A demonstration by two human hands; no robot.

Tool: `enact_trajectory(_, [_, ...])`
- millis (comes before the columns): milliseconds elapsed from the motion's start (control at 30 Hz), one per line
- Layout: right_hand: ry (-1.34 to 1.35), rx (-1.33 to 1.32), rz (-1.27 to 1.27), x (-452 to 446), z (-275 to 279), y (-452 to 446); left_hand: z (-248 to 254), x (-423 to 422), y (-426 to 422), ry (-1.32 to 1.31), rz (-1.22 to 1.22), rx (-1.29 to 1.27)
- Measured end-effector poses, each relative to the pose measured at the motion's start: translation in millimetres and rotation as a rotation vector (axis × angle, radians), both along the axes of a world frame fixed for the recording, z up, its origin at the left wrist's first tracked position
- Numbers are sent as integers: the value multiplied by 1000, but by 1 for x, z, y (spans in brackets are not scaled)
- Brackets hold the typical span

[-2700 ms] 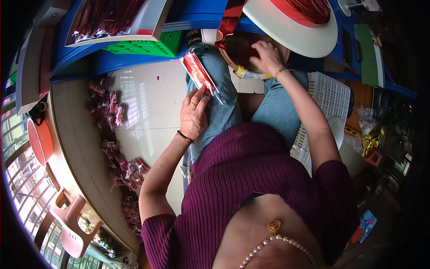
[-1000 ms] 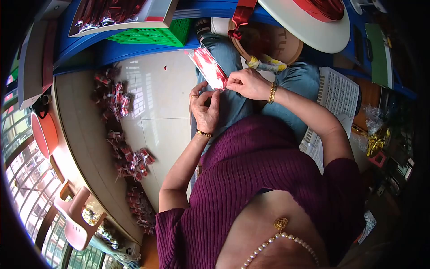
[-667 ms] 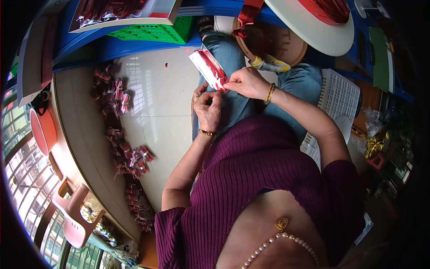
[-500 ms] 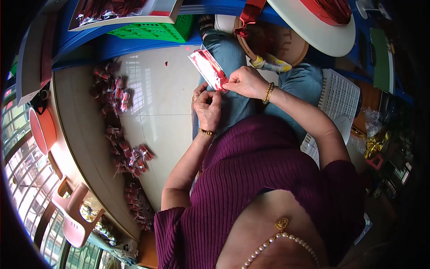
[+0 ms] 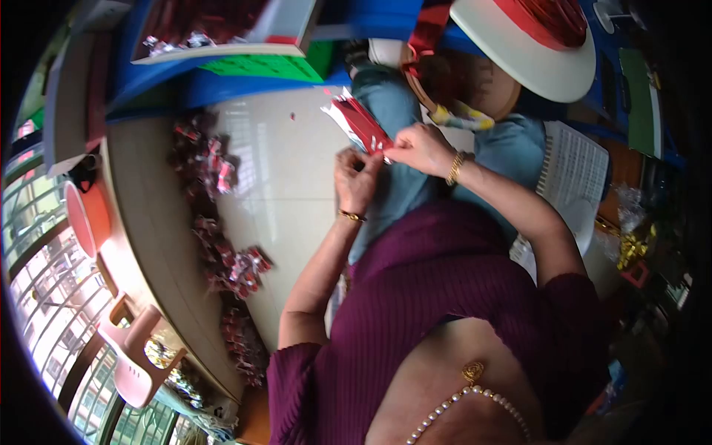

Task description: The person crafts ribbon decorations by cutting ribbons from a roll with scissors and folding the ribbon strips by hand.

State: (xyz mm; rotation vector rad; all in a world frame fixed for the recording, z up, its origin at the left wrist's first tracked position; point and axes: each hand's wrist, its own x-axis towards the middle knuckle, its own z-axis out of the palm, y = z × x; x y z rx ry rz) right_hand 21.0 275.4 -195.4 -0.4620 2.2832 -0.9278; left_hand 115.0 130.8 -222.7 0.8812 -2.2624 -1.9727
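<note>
A shiny red foil packet [image 5: 359,124] with silvery clear edges lies slantwise over my left knee. My right hand [image 5: 424,150] has its thumb and fingers closed on the packet's near end. Beside it, my left hand [image 5: 356,180] is curled, thumb and forefinger pinched together at the same end. What exactly the left fingertips grip is partly hidden and blurred.
Several bundled red-and-silver packets [image 5: 245,271] lie on the tiled floor at left. Ahead stand a tray of red foil [image 5: 302,50], a green crate [image 5: 315,65], and a white disc [image 5: 512,63] carrying a red roll. A keyboard-like white panel [image 5: 575,163] is at right.
The whole view has shifted a little to the right. Both hands stay at the packet's near end, and the packet has tilted, showing more red and less glare.
</note>
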Motion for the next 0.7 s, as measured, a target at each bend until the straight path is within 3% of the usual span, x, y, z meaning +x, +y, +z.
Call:
enact_trajectory(33, [-67, -116, -128, 6, -10, 3, -18, 1, -5, 97, -102, -109])
enact_trajectory(100, [59, -79, -222, 2, 0, 1, -8, -4, -6, 57, -60, 24])
enact_trajectory(133, [127, -120, -263, 0, -9, 2, -21, 0, -8, 110, -79, -173])
enact_trajectory(167, [197, -259, -299, -1, -29, 5, -32, 2, -10, 73, -24, 87])
enact_trajectory(200, [29, -275, -355, -8, -16, 7, -29, 3, -15, 78, -14, -40])
enact_trajectory(233, [-47, -422, -382, -16, -17, 10, 12, -5, -22, 32, 1, 139])
enact_trajectory(300, [-129, -608, -362, -40, 31, 13, 70, -17, -46, 138, -125, -23])
enact_trajectory(333, [-163, -658, -327, -50, 71, 16, 77, -23, -57, 281, -33, -58])
enact_trajectory(400, [-177, -879, -245, -59, 154, 19, 119, -50, -96, 475, -42, -316])
enact_trajectory(433, [-127, -981, -179, -59, 184, 24, 142, -71, -114, 592, -64, -601])
enact_trajectory(467, [-80, -1079, -114, -56, 208, 28, 149, -91, -137, 615, -37, -699])
enact_trajectory(533, [231, -1318, 29, -59, 241, 29, 180, -136, -163, 542, -3, -1222])
enact_trajectory(567, [61, -1338, 7, -56, 264, 35, 190, -157, -176, 548, -37, -1408])
enact_trajectory(600, [-109, -1352, -15, -53, 278, 41, 187, -178, -194, 537, -77, -1491])
enact_trajectory(633, [-104, -1355, -29, -51, 275, 47, 180, -192, -208, 527, -118, -1572])
enact_trajectory(667, [-83, -1357, -36, -36, 275, 49, 178, -197, -210, 311, -154, -1641])
enact_trajectory(700, [-60, -1358, -43, -32, 286, 43, 195, -192, -185, 258, -134, -1630])
